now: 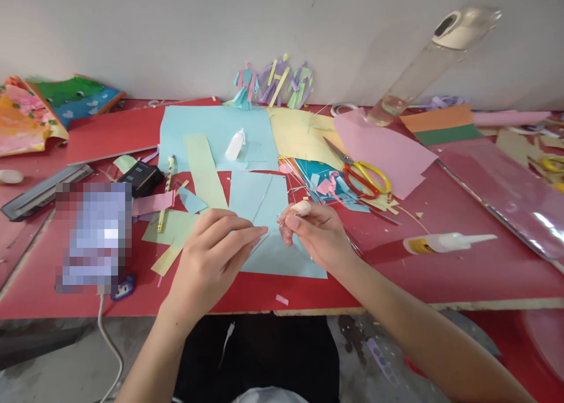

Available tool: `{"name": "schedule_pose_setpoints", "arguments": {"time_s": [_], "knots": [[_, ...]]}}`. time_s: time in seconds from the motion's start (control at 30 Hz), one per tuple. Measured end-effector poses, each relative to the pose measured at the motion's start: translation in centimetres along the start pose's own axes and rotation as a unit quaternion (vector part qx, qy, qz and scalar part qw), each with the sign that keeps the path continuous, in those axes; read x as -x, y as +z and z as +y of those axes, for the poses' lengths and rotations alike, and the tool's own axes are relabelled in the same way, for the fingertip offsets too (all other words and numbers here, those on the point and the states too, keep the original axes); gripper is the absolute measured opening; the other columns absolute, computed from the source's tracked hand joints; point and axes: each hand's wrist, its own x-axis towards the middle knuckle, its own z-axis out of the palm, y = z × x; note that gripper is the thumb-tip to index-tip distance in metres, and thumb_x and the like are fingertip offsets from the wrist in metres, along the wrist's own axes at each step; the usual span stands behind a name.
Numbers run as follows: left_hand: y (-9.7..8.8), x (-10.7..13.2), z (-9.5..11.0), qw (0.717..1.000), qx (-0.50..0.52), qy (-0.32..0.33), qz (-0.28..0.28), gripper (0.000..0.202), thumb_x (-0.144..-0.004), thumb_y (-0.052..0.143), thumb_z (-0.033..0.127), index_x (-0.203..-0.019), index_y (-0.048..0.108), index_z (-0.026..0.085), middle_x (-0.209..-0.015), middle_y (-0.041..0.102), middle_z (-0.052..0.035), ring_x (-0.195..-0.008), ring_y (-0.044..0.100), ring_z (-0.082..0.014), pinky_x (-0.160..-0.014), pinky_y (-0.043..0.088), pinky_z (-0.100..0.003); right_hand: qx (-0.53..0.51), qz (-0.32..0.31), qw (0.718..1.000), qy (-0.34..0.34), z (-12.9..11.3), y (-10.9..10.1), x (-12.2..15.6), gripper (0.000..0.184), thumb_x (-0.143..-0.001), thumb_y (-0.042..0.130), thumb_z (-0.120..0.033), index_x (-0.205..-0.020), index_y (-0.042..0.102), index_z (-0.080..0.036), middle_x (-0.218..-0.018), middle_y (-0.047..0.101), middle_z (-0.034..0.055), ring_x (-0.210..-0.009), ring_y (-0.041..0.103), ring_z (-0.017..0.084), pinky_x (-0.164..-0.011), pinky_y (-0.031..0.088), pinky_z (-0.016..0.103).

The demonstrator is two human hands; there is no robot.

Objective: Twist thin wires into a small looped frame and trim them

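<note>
Over a light blue paper sheet (304, 259), my left hand (215, 250) pinches a thin pale wire (259, 240) between thumb and fingertips. Close by on the right, my right hand (319, 229) has its thumb pressed against the fingers. A small wire end with a tiny loop seems to be held there, though the fingers partly hide it. One right finger wears a white wrapping (302, 208). The two hands are a short gap apart, just above the paper. More thin wires (304, 177) lie loose behind the right hand.
Scissors (363, 174) with red and yellow handles lie right of centre. A glue bottle (445, 242) lies at right, a small white bottle (235, 144) on blue paper. Paper figures (275, 83) stand against the wall near a tall clear bottle (418, 68). A phone (94, 238) is at left.
</note>
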Motion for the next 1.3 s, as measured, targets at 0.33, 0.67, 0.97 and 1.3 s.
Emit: {"name": "schedule_pose_setpoints", "arguments": {"time_s": [0.33,0.67,0.97,1.3], "knots": [[-0.6,1.5,0.3,0.981,-0.186,0.043,-0.029,0.045,-0.099,0.038,0.048,-0.127,0.06,0.02,-0.105,0.072,-0.011,-0.102,0.059,-0.0278,-0.085,0.041,-0.042,-0.056,0.007,0.997,0.045,-1.0,0.2,-0.6,0.031,-0.073,0.078,-0.042,-0.058,0.063,-0.02,-0.052,0.055,-0.004,-0.046,0.051,0.009,-0.041,0.041,0.023],[2.8,2.1,2.5,0.961,-0.243,-0.124,0.046,0.042,-0.1,0.044,0.035,-0.139,0.05,0.024,-0.128,0.065,-0.0097,-0.124,0.048,-0.0329,-0.101,0.023,-0.048,-0.065,0.037,0.997,0.034,-0.3,0.4,-0.3,0.026,-0.076,0.077,-0.038,-0.06,0.065,-0.022,-0.055,0.058,-0.0023,-0.054,0.054,0.011,-0.045,0.043,0.023],[3.2,1.2,2.3,0.964,-0.212,-0.158,0.0,0.033,-0.099,0.043,0.025,-0.127,0.057,0.015,-0.125,0.066,-0.0119,-0.124,0.05,-0.0321,-0.101,0.031,-0.046,-0.026,0.044,0.998,0.023,-0.5,1.0,-0.1,0.021,-0.077,0.076,-0.036,-0.063,0.069,-0.021,-0.055,0.059,-0.0019,-0.054,0.055,0.011,-0.05,0.048,0.025],[4.3,0.1,1.8,0.977,-0.066,-0.146,0.141,0.004,-0.086,0.068,0.021,-0.087,0.065,0.024,-0.081,0.073,0.0011,-0.084,0.061,-0.019,-0.1,0.036,-0.047,-0.037,0.022,0.999,-0.014,0.1,1.3,0.3,0.01,-0.079,0.075,-0.03,-0.073,0.074,-0.022,-0.059,0.062,-0.0013,-0.053,0.059,0.011,-0.044,0.049,0.022]]}}
